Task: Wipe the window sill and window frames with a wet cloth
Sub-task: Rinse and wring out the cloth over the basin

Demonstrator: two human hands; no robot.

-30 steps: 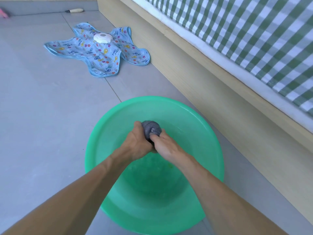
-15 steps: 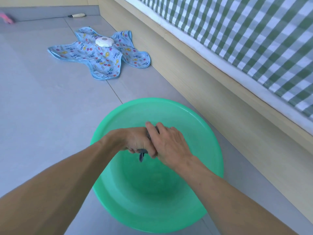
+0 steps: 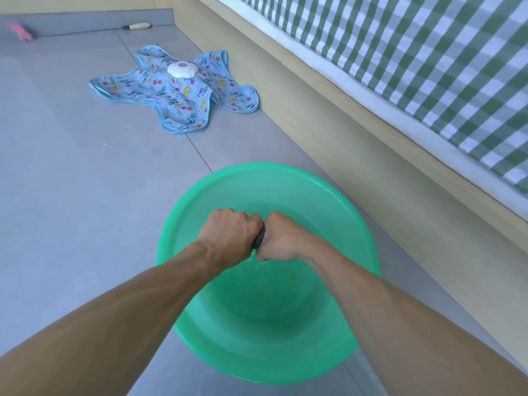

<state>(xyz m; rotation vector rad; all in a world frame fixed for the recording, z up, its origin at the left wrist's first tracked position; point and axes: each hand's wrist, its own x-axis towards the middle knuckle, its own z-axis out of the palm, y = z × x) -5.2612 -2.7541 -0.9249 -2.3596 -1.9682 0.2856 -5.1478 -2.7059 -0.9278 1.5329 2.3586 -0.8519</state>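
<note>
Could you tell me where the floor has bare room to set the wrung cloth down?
Bare tiles lie left of the green basin, up to the patterned blue mat. It is tight on the right, where the basin nearly meets the wooden bed base.

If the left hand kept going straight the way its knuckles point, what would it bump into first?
Probably the right hand. The left hand faces it, both gripping the dark cloth over the green basin, almost touching; depth is hard to judge.
</note>
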